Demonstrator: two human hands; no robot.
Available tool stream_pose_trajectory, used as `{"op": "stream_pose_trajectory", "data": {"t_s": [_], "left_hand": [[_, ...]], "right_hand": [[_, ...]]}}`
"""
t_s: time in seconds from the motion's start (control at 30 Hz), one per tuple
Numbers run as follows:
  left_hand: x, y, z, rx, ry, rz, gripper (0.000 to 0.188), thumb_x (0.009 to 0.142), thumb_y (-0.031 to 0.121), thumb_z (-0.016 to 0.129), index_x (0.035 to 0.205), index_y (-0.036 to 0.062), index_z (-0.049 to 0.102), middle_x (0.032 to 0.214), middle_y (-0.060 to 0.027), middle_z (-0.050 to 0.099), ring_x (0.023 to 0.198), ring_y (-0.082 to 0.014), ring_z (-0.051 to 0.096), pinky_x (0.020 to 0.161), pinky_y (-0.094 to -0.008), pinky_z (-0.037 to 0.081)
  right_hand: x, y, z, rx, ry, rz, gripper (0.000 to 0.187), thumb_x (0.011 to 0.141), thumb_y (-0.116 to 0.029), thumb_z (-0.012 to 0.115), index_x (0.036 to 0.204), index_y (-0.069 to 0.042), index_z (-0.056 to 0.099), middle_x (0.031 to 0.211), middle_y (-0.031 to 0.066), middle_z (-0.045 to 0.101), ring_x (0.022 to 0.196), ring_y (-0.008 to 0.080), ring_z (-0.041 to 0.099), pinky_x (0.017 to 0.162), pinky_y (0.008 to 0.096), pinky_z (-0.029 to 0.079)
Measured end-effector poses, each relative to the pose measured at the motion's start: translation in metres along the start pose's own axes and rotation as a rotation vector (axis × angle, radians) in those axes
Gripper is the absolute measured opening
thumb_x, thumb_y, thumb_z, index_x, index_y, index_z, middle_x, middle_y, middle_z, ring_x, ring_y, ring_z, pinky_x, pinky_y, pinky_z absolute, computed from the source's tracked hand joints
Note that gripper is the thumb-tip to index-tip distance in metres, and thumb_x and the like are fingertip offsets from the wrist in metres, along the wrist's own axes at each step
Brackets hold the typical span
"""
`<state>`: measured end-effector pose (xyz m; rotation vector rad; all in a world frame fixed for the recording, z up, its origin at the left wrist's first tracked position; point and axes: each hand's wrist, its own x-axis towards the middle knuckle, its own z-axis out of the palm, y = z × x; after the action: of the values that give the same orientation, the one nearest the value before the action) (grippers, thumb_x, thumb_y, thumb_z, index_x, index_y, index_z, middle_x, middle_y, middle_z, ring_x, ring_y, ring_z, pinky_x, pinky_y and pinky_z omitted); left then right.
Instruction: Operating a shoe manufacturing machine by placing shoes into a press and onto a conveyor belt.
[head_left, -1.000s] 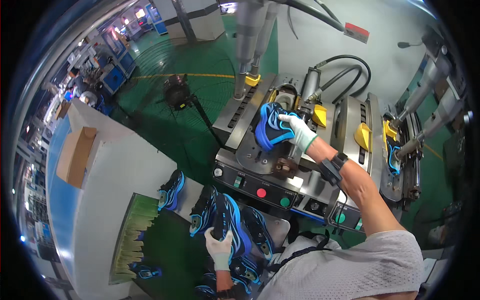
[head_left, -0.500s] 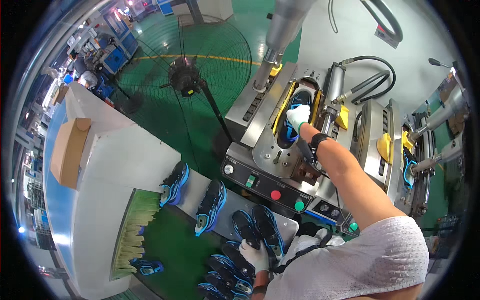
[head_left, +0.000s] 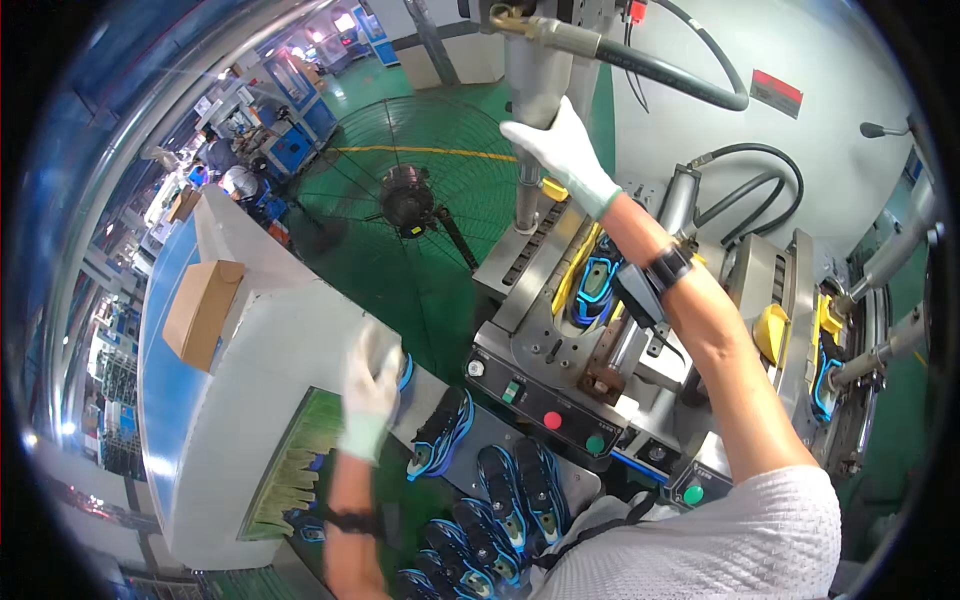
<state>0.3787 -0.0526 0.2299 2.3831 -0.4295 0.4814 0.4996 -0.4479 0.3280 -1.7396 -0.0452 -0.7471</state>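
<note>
My right hand (head_left: 568, 158), in a white glove, is raised in front of the press's upper metal cylinder (head_left: 538, 80). Its fingers are extended, thumb apart, and it holds nothing; contact with the cylinder cannot be told. Below it, a black-and-blue shoe (head_left: 597, 285) sits in the press mould, partly hidden by my forearm. My gloved left hand (head_left: 372, 385) is smeared by motion at the left end of a metal shelf (head_left: 480, 425). It covers most of a shoe (head_left: 406, 372) there, so its grip is unclear. Another shoe (head_left: 440, 435) lies just right of it.
A pair of shoes (head_left: 525, 490) rests on the shelf's right end, with several more below. The press's button panel (head_left: 545, 415) faces me. Beyond stands a caged fan (head_left: 408, 200). Left are a cardboard box (head_left: 200, 315) and a machine opening with green strips (head_left: 285, 480).
My right hand has left the shoe in the mould and risen to the upper cylinder. My left hand has moved from the near shoes to the shoe at the shelf's left end. The view has shifted.
</note>
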Motion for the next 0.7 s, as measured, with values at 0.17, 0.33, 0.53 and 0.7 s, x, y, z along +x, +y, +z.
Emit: {"op": "stream_pose_trajectory", "data": {"t_s": [0.17,0.33,0.53,0.7], "left_hand": [[0.243,0.114,-0.035,0.239,0.099,0.656,0.043,0.099,0.02,0.061,0.138,0.0034,0.053,0.134,-0.0205,0.058,0.125,-0.0403,0.056,0.106,-0.0439,0.045],[0.438,0.133,-0.025,1.93,0.264,0.938,0.07,0.095,0.058,0.059,0.145,0.0105,0.049,0.132,-0.0163,0.063,0.131,-0.0303,0.055,0.118,-0.049,0.037],[0.494,0.205,0.064,3.253,0.892,0.431,0.052,0.096,0.044,0.056,0.132,0.0068,0.056,0.121,-0.0162,0.066,0.116,-0.032,0.061,0.105,-0.0496,0.046],[0.5,0.23,0.051,4.371,1.361,-0.69,0.037,0.097,0.035,0.056,0.118,0.0049,0.061,0.11,-0.0168,0.068,0.102,-0.0325,0.066,0.093,-0.0487,0.054]], "right_hand": [[0.019,0.018,0.005,0.074,-0.047,-0.067,0.065,0.076,-0.035,0.081,0.122,0.0,0.051,0.106,0.0152,0.067,0.095,0.025,0.067,0.087,0.0387,0.055],[0.017,0.001,0.028,0.045,0.003,-0.108,0.064,0.076,-0.034,0.082,0.121,0.001,0.052,0.102,0.0136,0.067,0.089,0.0236,0.067,0.084,0.0376,0.055],[0.04,0.031,0.003,-0.055,0.09,-0.119,0.063,0.073,-0.036,0.084,0.116,0.0,0.056,0.098,0.0112,0.069,0.09,0.0197,0.067,0.08,0.0351,0.056],[0.016,0.01,0.011,0.014,0.069,-0.241,0.062,0.075,-0.029,0.084,0.122,0.0,0.056,0.105,0.0129,0.067,0.096,0.0248,0.065,0.085,0.0372,0.053]]}}
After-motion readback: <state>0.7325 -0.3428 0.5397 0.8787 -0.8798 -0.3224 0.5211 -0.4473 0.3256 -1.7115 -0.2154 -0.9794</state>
